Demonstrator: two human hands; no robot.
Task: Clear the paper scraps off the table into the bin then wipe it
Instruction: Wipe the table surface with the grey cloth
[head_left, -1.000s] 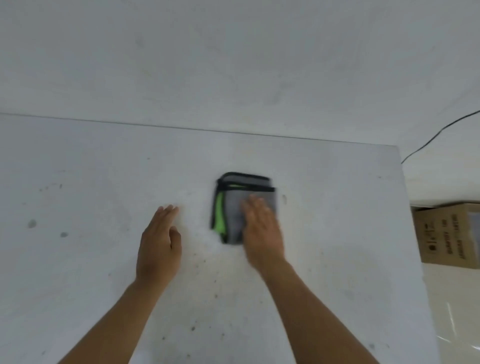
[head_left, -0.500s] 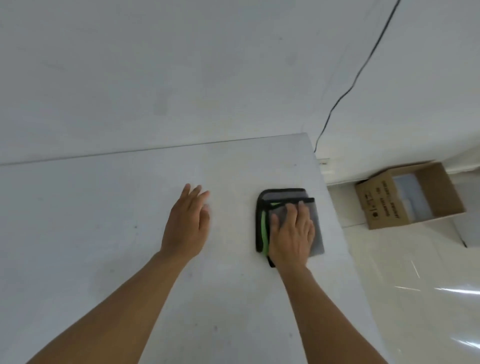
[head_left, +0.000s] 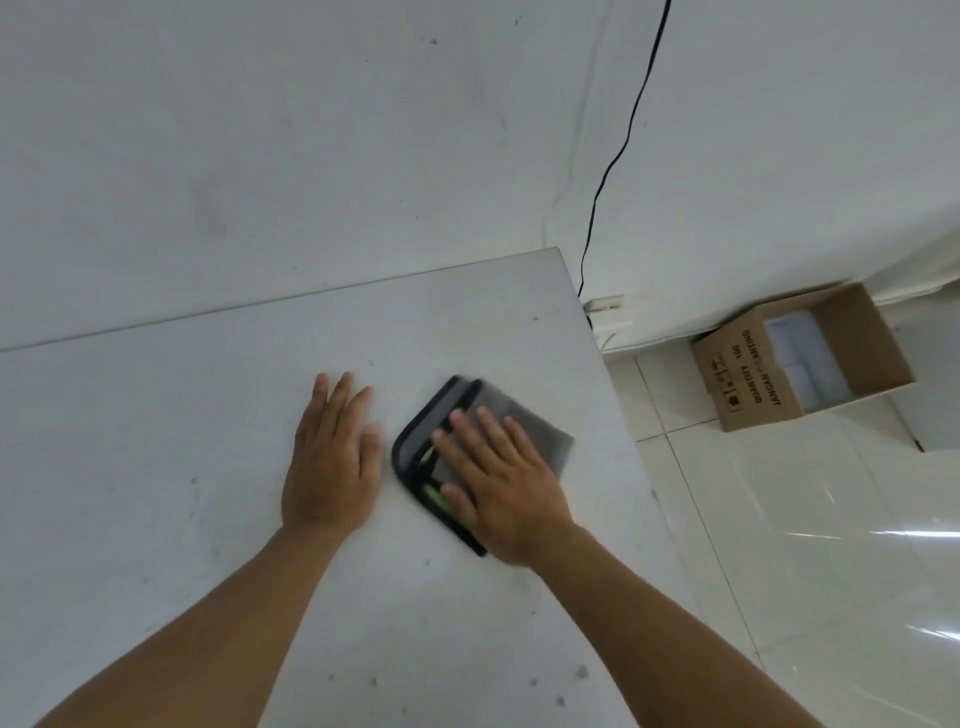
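Centrally, the left hand (head_left: 330, 457) lies flat and spread on the pale worktop (head_left: 156, 415), holding nothing. Just right of it, the right hand (head_left: 501, 486) presses open-palmed on a folded grey cloth (head_left: 530, 431) with black and green edging, near the worktop's right edge. Further right, a cardboard box (head_left: 748, 384) sits open on the tiled floor (head_left: 805, 545).

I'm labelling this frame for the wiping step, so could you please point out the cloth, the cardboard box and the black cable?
cloth (head_left: 540, 431), head view, bare grey corner beyond the fingers.
cardboard box (head_left: 748, 384), head view, printed side wall.
black cable (head_left: 621, 150), head view, stretch hanging along the wall.
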